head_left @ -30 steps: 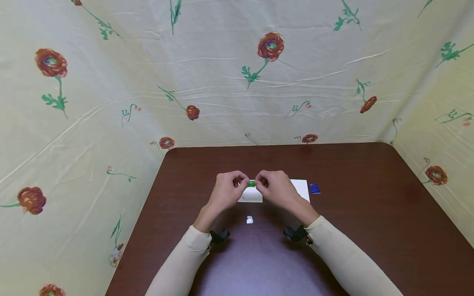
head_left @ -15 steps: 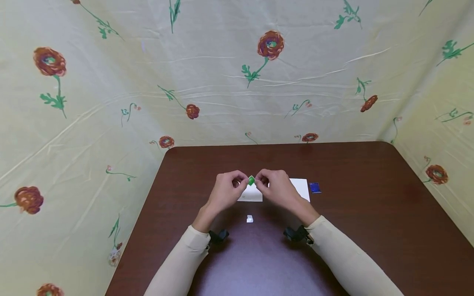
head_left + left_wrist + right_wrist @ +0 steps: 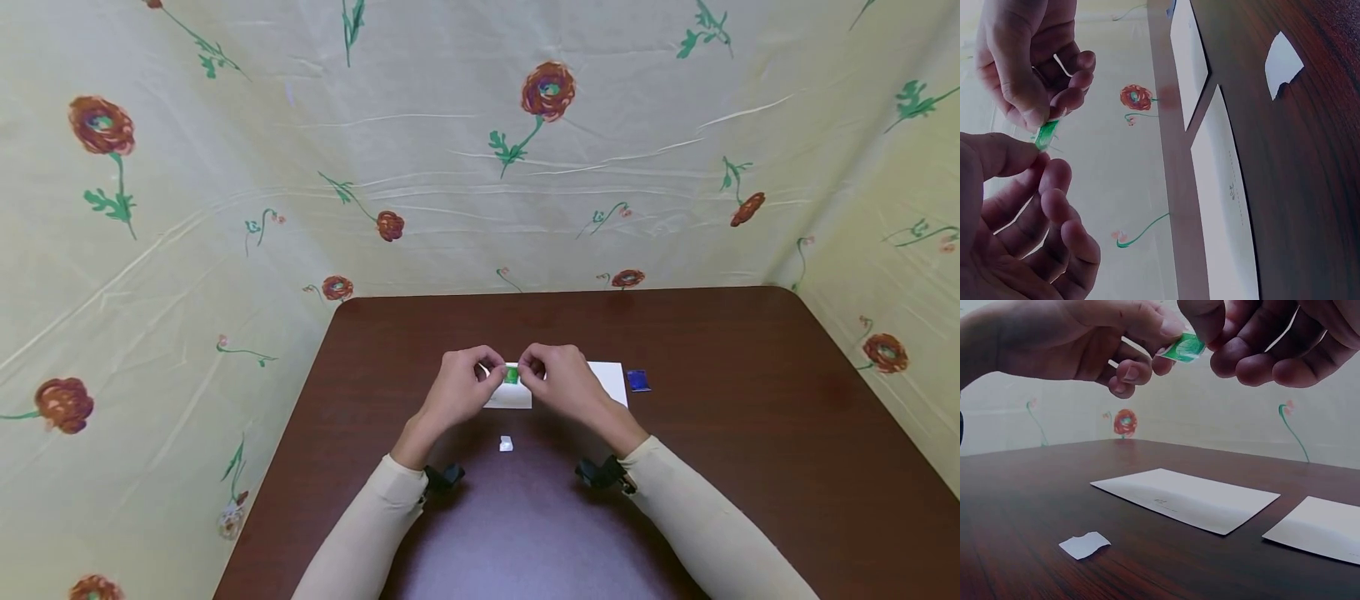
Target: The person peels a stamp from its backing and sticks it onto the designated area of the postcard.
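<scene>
Above the table, both hands pinch a small green stamp-like piece (image 3: 512, 375) between thumb and fingertips. My left hand (image 3: 465, 382) has its left edge; my right hand (image 3: 561, 382) has the opposite edge. In the right wrist view the green piece (image 3: 1185, 348) shows a pale round design and a light border; fingertips cover its ends. Beneath the hands lie a white card or envelope (image 3: 1185, 500) with a small printed mark and a second white card or envelope (image 3: 611, 383) to its right, partly hidden by the right hand in the head view.
A torn scrap of white paper (image 3: 506, 444) lies on the brown table (image 3: 480, 533), nearer the body than the cards. Right of the cards is a small blue square piece (image 3: 638, 382). Flowered cloth (image 3: 450, 167) hangs behind the table and along its sides.
Between the fingertips the green piece has turned, from a narrow strip to a diamond shape and now an upright square. Both hands stay in nearly the same place.
</scene>
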`<state>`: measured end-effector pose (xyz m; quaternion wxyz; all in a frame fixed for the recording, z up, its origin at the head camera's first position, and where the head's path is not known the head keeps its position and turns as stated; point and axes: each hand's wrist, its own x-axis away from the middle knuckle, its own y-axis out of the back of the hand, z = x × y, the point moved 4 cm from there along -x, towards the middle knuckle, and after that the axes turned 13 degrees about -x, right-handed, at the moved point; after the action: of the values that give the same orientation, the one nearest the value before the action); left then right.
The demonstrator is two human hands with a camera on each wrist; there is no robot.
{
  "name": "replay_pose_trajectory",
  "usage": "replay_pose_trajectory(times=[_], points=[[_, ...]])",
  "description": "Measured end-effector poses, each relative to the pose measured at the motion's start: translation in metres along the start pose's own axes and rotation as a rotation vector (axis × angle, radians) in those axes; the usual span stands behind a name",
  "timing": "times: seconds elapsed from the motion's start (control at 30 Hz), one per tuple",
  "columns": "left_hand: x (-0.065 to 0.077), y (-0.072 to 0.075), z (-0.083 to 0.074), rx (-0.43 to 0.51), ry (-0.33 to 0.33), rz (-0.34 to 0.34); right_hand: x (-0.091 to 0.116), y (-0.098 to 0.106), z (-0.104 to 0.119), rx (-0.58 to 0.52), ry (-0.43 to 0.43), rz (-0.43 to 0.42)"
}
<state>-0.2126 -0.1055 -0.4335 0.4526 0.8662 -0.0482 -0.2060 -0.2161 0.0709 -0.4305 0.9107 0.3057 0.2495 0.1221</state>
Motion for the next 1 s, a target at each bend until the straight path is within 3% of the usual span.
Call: replay_pose_trajectory(times=[0.47, 0.7, 1.0], points=[[-0.016, -0.009, 0.008, 0.012, 0.051, -0.014, -0.010, 0.003, -0.007, 0.014, 0.006, -0.013], [-0.030, -0.019, 0.016, -0.037, 0.063, 0.014, -0.021, 0.000, -0.021, 0.030, -0.072, 0.043], [-0.044, -0.035, 0.023, -0.084, 0.159, 0.094, -0.032, -0.007, -0.038, 0.070, -0.183, 0.100]])
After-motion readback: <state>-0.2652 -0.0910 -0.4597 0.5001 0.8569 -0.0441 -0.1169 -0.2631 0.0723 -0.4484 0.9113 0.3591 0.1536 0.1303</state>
